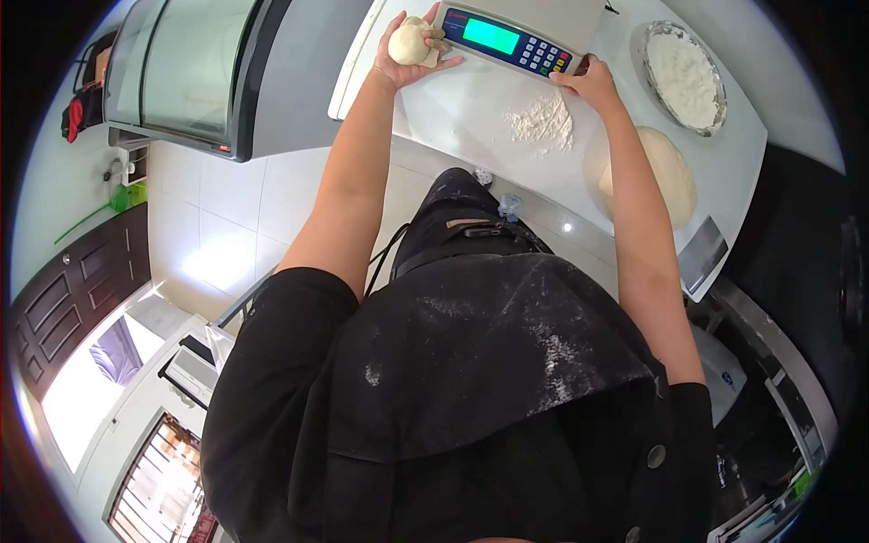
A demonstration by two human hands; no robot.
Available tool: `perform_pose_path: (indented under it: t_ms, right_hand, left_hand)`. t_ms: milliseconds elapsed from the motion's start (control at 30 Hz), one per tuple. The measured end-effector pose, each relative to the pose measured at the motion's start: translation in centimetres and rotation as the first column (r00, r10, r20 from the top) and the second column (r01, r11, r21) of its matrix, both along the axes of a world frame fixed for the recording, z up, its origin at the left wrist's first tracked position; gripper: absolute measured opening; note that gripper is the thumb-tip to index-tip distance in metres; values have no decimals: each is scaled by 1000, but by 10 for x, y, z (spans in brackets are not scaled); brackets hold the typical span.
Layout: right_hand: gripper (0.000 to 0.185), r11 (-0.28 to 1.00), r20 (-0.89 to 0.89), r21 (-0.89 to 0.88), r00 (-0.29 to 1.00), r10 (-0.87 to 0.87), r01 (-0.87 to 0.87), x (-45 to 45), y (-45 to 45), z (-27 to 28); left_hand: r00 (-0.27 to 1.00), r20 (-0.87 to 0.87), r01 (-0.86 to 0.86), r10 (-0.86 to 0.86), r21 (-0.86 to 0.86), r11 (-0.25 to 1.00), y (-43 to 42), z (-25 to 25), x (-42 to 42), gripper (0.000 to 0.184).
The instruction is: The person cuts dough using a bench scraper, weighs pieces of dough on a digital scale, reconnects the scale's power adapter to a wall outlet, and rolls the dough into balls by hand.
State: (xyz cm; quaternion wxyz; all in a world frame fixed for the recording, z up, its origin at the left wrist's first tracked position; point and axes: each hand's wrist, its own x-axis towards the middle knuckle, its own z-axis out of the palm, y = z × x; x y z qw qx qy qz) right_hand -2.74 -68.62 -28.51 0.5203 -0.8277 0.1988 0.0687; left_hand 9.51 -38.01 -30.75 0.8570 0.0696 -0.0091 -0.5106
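Note:
A pale, round dough ball (409, 42) rests in my left hand (396, 69), whose fingers curl about it. That hand is at the left end of a digital scale (507, 41) with a lit green display, and its fingertips reach the scale's side. My right hand (593, 85) grips the scale's right front corner, the thumb on the front beside the keypad and the other fingers partly hidden behind. A patch of loose flour (543, 125) lies on the white table (471, 122) in front of the scale. Partly behind my right forearm sits a large dough mass (668, 176).
A bowl of flour (685, 80) stands at the table's far right. A flat metal sheet, perhaps a scraper (703, 253), lies at the near right edge. On the left is a glass-fronted display case (195, 72); a dark door (86, 294) is beyond the tiled floor.

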Motion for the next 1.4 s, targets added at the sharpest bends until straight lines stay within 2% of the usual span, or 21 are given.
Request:
perform_pose_path:
  t_ms: [100, 267, 400, 767, 933, 1067, 1233, 1400]
  right_hand:
    - [55, 1000, -5, -17, 1000, 2, -2, -3, 5, -3]
    - [58, 996, 16, 88, 999, -37, 35, 2, 0, -1]
    - [64, 996, -41, -89, 999, -23, 19, 4, 4, -1]
    - [69, 989, -42, -129, 996, -78, 72, 6, 10, 0]
    - [68, 993, -75, -112, 996, -56, 47, 6, 6, -2]
    - [62, 999, -17, 32, 1000, -17, 18, 4, -1, -4]
    - [56, 996, -26, 87, 1000, 11, -9, 1, -3, 1]
    - [54, 997, -53, 52, 997, 59, -56, 1, -4, 1]
  left_hand:
    - [1000, 16, 26, -26, 20, 999, 4, 7, -1, 50]
    - [1000, -30, 4, -5, -9, 1000, 2, -4, 5, 48]
    - [999, -43, 4, -4, 6, 1000, 2, -10, 7, 48]
    - [1000, -2, -14, 14, 24, 1000, 3, -5, 4, 49]
    - [1000, -4, 0, 0, 41, 999, 3, -6, 5, 49]
    - [988, -92, 109, -123, -142, 984, -1, -7, 9, 49]
    - [999, -35, 16, -16, 1, 1000, 3, -10, 9, 48]
    - [999, -43, 17, -18, -17, 1000, 2, -4, 5, 49]
